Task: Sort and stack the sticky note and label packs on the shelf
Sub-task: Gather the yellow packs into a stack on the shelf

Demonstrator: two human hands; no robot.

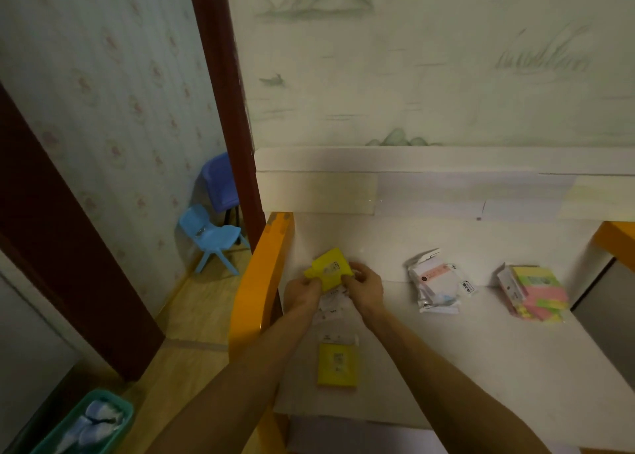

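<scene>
White shelf (446, 350); yellow pack (331, 268), seemingly tilted corner-up, pinched between left hand (302, 290) and right hand (366, 287).

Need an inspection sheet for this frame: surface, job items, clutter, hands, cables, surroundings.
Surface: white shelf top with orange side rails.
Job's things: yellow sticky note pack in hands; second yellow pack lying flat; white label packs heap; pastel multicolour note packs stack; white packs under the hands.
Clutter: nothing seen.
Hands: left hand and right hand both grip the held pack.
Cables: nothing seen.
Surroundings: blue plastic child chairs, green plastic bin, wallpapered wall.
</scene>
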